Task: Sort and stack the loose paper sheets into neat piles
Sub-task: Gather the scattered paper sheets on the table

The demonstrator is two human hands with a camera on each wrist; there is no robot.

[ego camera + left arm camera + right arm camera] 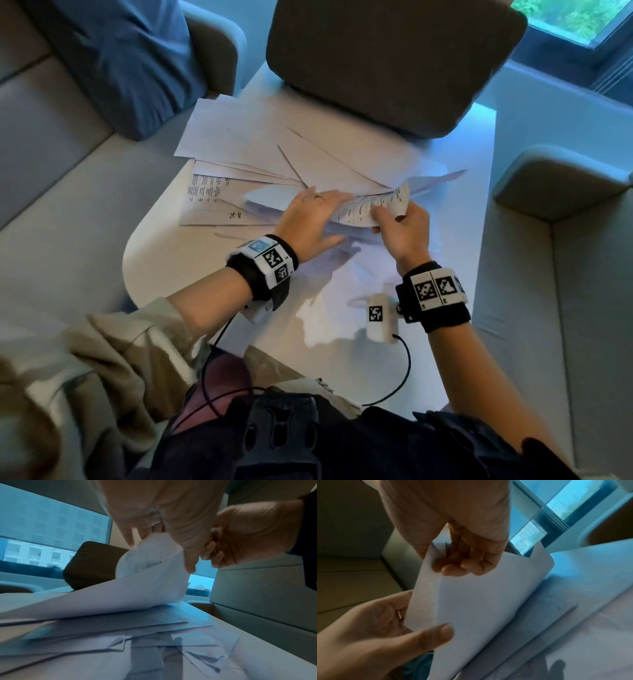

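Two hands meet over the middle of the table, both on one printed sheet that is raised and curled above the loose papers. The right hand pinches its near right edge with curled fingers; the left hand holds its left end, the thumb pressed flat on the underside and the fingers mostly hidden behind the paper. The sheet's long axis runs left to right, tilted up toward the far right, its printed face turned up. The loose papers fan out beneath and to the far left, overlapping at many angles, with no squared pile visible yet. Both hands are equally near the sheet, so squaring it probably means swinging its long axis in line with a chosen pile.
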